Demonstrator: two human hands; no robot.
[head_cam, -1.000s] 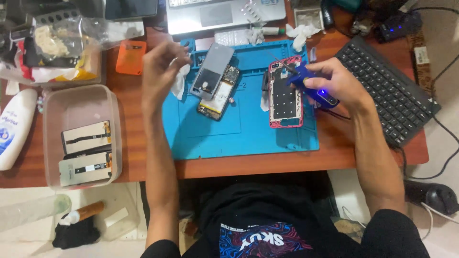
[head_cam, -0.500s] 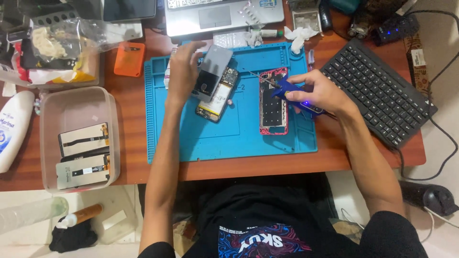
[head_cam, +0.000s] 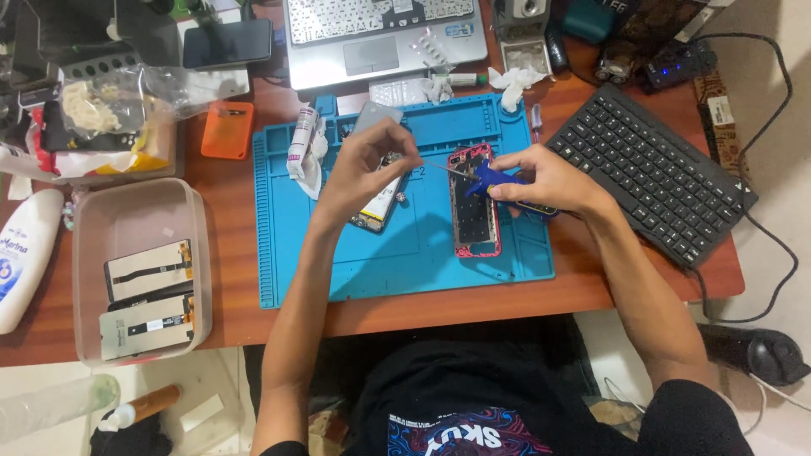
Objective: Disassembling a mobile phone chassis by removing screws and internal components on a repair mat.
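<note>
My right hand (head_cam: 549, 181) grips a blue tool (head_cam: 490, 178) whose thin metal tip points left over the blue work mat (head_cam: 405, 270). My left hand (head_cam: 372, 165) has its fingers pinched together close to that tip; what it pinches is too small to see. Beneath the right hand lies an opened phone frame with a red rim (head_cam: 475, 211). Under the left hand sits a second opened phone body (head_cam: 378, 205), with a grey phone panel (head_cam: 376, 114) leaning just beyond it.
A black keyboard (head_cam: 650, 173) lies to the right, a laptop (head_cam: 380, 34) behind the mat. A white tube (head_cam: 302, 143) rests at the mat's left edge, near an orange case (head_cam: 226, 129). A clear tub (head_cam: 135, 270) with two phone screens and a white bottle (head_cam: 25, 253) stand at left.
My left hand left the grey panel and moved right to meet the tool tip. My right hand with the blue tool lifted slightly and turned its tip leftward.
</note>
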